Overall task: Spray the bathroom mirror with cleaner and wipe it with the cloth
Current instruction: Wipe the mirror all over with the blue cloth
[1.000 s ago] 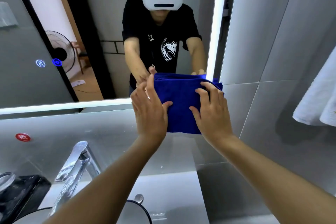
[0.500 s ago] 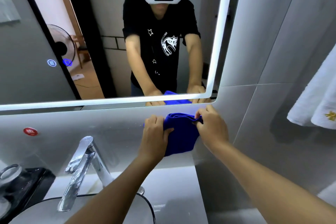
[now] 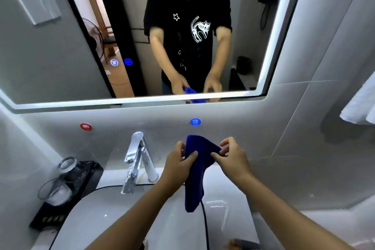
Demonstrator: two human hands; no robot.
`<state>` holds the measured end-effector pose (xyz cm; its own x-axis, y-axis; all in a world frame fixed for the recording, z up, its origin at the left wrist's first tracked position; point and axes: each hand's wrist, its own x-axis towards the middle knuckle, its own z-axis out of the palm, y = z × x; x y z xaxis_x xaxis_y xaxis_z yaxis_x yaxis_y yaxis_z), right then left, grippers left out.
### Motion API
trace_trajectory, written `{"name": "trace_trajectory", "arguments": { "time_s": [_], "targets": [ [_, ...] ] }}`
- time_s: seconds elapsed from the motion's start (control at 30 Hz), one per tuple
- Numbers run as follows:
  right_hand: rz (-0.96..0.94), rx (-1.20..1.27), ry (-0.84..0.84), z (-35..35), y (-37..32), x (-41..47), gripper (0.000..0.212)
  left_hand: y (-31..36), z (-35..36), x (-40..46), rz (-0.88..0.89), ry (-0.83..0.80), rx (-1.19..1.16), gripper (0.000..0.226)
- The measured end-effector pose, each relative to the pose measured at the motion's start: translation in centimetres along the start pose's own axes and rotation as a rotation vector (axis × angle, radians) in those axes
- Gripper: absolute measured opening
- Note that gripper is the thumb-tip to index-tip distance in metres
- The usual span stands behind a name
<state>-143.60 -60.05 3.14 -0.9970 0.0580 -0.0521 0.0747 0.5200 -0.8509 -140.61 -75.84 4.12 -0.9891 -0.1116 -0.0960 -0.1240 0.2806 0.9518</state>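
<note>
A grey-tiled bathroom, with a white surface around a round sink (image 3: pixel 129 227) at the near edge. Over the sink, both hands hold the blue cloth (image 3: pixel 195 170) well below the mirror (image 3: pixel 60 50). The left hand (image 3: pixel 178 165) pinches the cloth's upper left part between thumb and curled fingers (image 3: pixel 191 155). The right hand (image 3: pixel 233 158) nips the upper right corner, with its other fingers loosely lifted. The cloth is bunched into a peak on top, and a long tail hangs down toward the basin.

That tail could dip into the sink and get wet, which would likely streak the glass. A bunched cloth may also wipe unevenly. The tap (image 3: pixel 136 160) stands just left of the hands, and a sideways swing could knock it. Further left, two glass cups (image 3: pixel 60 180) sit on a black tray (image 3: pixel 81 186). No spray bottle is in view.
</note>
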Motion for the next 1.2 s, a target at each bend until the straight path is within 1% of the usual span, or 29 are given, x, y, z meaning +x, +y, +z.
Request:
{"name": "trace_trajectory", "arguments": {
  "time_s": [0.07, 0.13, 0.23, 0.3, 0.37, 0.47, 0.5, 0.57, 0.6, 0.67, 0.7, 0.77, 0.8, 0.87, 0.97, 1.03, 1.07, 1.13, 1.2],
  "targets": [
    [0.096, 0.120, -0.109, 0.7, -1.0, -1.9, 0.017, -0.2, -1.1, -1.0, -0.066, 0.051, -0.045, 0.013],
    [0.172, 0.169, -0.294, 1.2, -2.1, -3.4, 0.016, -0.2, -2.0, -1.8, -0.111, 0.107, -0.112, 0.016],
    [0.196, 0.125, -0.593, 1.5, -3.9, -5.0, 0.039, 0.3, -2.6, -2.5, -0.177, 0.174, -0.172, 0.025],
    [0.152, 0.125, -0.680, 2.0, -5.0, -6.0, 0.041, 0.7, -3.2, -2.8, -0.224, 0.166, -0.216, 0.035],
    [0.080, 0.040, -0.681, 2.5, -5.8, -6.6, 0.044, 1.2, -3.5, -2.6, -0.266, 0.156, -0.269, 0.049],
    [-0.017, -0.180, -0.561, 3.9, -6.3, -7.1, 0.058, 2.2, -4.5, -2.4, -0.295, 0.143, -0.308, 0.066],
    [-0.046, -0.215, -0.504, 4.4, -6.4, -7.2, 0.055, 2.6, -4.8, -2.4, -0.293, 0.145, -0.302, 0.070],
    [-0.080, -0.239, -0.406, 4.6, -6.6, -7.1, 0.041, 2.9, -5.4, -2.2, -0.291, 0.135, -0.268, 0.077],
    [-0.094, -0.240, -0.385, 4.5, -6.9, -6.9, 0.035, 3.0, -5.8, -2.1, -0.288, 0.113, -0.250, 0.080],
    [-0.122, -0.270, -0.391, 3.9, -8.0, -6.4, 0.033, 3.1, -6.9, -2.0, -0.275, 0.033, -0.201, 0.080],
    [-0.133, -0.301, -0.410, 3.4, -8.7, -6.1, 0.036, 3.2, -7.5, -1.9, -0.250, -0.015, -0.131, 0.077],
    [-0.154, -0.364, -0.464, 2.3, -10.1, -5.5, 0.040, 3.5, -8.9, -1.7, -0.144, -0.087, 0.132, 0.069],
    [-0.168, -0.398, -0.501, 1.8, -10.8, -5.2, 0.041, 3.6, -9.6, -1.6, -0.062, -0.101, 0.270, 0.069],
    [-0.191, -0.452, -0.584, 0.7, -12.3, -4.8, 0.041, 4.2, -11.1, -1.5, 0.121, -0.160, 0.458, 0.071],
    [-0.228, -0.546, -0.686, -0.6, -14.6, -4.3, 0.039, 5.5, -12.7, -1.7, 0.358, -0.376, 0.779, 0.070],
    [-0.250, -0.607, -0.724, -1.4, -16.1, -4.1, 0.041, 6.4, -13.1, -1.7, 0.421, -0.442, 0.968, 0.056],
    [-0.266, -0.631, -0.735, -1.9, -16.8, -4.0, 0.040, 6.8, -13.3, -1.6, 0.440, -0.442, 1.001, 0.044],
    [-0.304, -0.662, -0.739, -2.8, -18.0, -3.9, 0.036, 7.9, -13.9, -1.5, 0.439, -0.441, 0.944, 0.024],
    [-0.337, -0.669, -0.718, -3.8, -19.1, -3.9, 0.031, 9.3, -14.7, -1.4, 0.448, -0.440, 0.880, 0.017]
  ]
}}
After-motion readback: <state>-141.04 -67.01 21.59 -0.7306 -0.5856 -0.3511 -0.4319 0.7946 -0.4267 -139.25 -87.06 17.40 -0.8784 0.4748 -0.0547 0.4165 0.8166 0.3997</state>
